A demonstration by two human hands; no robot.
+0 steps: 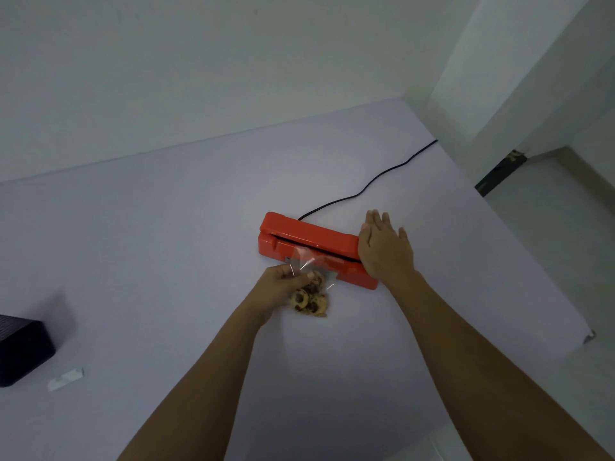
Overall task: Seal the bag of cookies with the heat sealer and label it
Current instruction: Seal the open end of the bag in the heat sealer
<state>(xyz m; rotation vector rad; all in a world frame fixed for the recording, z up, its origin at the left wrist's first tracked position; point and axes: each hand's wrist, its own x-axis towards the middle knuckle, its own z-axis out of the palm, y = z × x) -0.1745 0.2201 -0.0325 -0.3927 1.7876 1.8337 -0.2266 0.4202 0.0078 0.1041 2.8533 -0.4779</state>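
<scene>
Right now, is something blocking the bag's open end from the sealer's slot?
Nothing visible. The left hand holds the bag of cookies right at the heat sealer; the right hand rests on the sealer's right end.

I see the clear bag of cookies (309,296) lying just before the orange heat sealer (312,247), its open top tucked into the sealer's slot.

pale table (166,227) — white walls (199,61)
</scene>
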